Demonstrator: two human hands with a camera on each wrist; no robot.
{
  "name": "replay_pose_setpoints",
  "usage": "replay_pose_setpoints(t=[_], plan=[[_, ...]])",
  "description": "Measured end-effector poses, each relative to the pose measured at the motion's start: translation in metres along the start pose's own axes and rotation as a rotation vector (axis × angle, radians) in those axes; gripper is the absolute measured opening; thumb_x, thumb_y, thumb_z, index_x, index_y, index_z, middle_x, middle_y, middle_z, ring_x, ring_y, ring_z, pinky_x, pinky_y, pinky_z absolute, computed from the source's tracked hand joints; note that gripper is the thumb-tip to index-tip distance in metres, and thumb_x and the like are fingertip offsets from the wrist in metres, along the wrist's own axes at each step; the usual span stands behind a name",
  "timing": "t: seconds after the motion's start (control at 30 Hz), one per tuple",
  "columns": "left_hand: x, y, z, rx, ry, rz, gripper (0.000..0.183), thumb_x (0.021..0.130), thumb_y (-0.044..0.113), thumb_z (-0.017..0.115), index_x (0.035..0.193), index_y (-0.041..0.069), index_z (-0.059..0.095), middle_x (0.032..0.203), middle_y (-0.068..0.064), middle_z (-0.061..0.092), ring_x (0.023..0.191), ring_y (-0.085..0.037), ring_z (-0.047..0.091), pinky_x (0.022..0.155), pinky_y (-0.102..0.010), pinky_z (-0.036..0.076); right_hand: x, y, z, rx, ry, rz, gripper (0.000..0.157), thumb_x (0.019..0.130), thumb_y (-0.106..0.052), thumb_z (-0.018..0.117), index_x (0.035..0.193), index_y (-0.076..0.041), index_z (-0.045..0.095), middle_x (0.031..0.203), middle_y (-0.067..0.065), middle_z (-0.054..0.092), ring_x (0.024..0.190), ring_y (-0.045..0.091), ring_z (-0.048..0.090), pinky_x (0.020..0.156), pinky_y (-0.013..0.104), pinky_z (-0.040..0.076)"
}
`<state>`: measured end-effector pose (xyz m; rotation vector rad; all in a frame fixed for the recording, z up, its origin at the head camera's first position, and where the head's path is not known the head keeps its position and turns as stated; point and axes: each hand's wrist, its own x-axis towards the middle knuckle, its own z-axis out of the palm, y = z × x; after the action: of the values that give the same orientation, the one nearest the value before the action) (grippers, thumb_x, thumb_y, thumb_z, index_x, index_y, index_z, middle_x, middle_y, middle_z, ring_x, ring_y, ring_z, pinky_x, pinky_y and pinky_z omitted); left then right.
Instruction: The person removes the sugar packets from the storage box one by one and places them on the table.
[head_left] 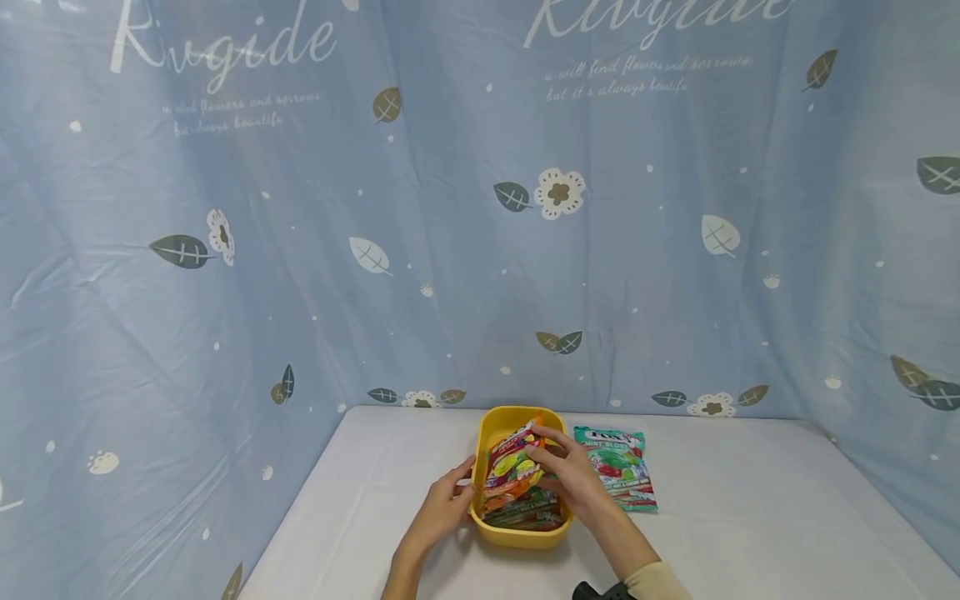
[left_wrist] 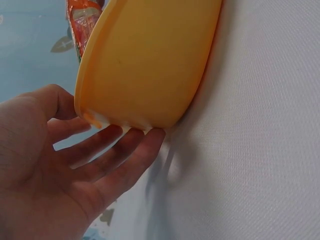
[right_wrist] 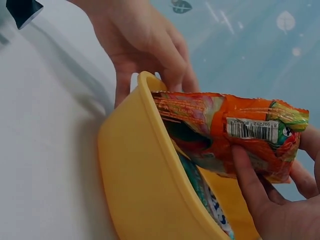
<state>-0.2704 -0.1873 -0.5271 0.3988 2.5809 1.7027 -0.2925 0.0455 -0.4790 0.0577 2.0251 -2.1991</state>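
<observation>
My right hand [head_left: 572, 471] pinches an orange candy bag [head_left: 512, 465] by its end. The bag is tilted over a yellow plastic bin [head_left: 522, 538], its lower end within the rim; its barcode side shows in the right wrist view. Green candy bags [head_left: 525, 512] lie inside the bin beneath it, partly covered. On the bin's left side, my left hand [head_left: 442, 507] holds the wall. Its fingertips [left_wrist: 156, 136] meet the outer wall in the left wrist view, with the thumb up at the rim.
A green mint candy bag [head_left: 618, 471] lies flat on the white-covered table [head_left: 735, 500], just right of the bin. Behind the table and along its sides hangs a blue patterned curtain [head_left: 450, 317].
</observation>
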Motion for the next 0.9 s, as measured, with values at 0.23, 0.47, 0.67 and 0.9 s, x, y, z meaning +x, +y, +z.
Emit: replay_pose_setpoints(t=[0.23, 0.47, 0.67, 0.9], plan=[[0.000, 0.000, 0.000, -0.007, 0.004, 0.008, 0.056, 0.097, 0.011, 0.048, 0.151, 0.002, 0.035, 0.138, -0.028, 0.051, 0.113, -0.035, 0.063, 0.064, -0.023, 0.061, 0.001, -0.002, -0.008, 0.013, -0.010, -0.013, 0.048, 0.091, -0.024, 0.069, 0.136, -0.015, 0.058, 0.127, 0.016, 0.058, 0.094, 0.021, 0.066, 0.081, 0.039, 0.062], [-0.002, 0.000, 0.001, -0.036, 0.003, 0.022, 0.057, 0.096, 0.009, 0.049, 0.150, -0.001, 0.035, 0.137, -0.030, 0.051, 0.111, -0.039, 0.063, 0.064, -0.024, 0.061, 0.000, -0.007, -0.021, 0.028, -0.028, -0.007, 0.049, 0.091, -0.022, 0.069, 0.137, -0.014, 0.056, 0.127, 0.015, 0.058, 0.097, 0.020, 0.066, 0.080, 0.036, 0.062], [-0.002, -0.002, 0.000, -0.071, 0.005, 0.025, 0.056, 0.097, 0.007, 0.048, 0.150, -0.002, 0.033, 0.138, -0.032, 0.049, 0.113, -0.043, 0.061, 0.065, -0.027, 0.062, 0.000, -0.009, -0.031, 0.014, -0.025, -0.012, 0.051, 0.090, -0.025, 0.070, 0.138, -0.016, 0.055, 0.131, 0.017, 0.057, 0.095, 0.020, 0.067, 0.083, 0.036, 0.061], [-0.002, -0.001, 0.000, -0.065, 0.001, 0.022, 0.057, 0.096, 0.007, 0.049, 0.151, -0.001, 0.034, 0.138, -0.031, 0.050, 0.109, -0.038, 0.064, 0.063, -0.026, 0.062, -0.003, -0.014, -0.041, 0.014, -0.034, -0.005, 0.054, 0.090, -0.027, 0.070, 0.140, -0.016, 0.053, 0.137, 0.017, 0.054, 0.099, 0.021, 0.066, 0.086, 0.039, 0.060]])
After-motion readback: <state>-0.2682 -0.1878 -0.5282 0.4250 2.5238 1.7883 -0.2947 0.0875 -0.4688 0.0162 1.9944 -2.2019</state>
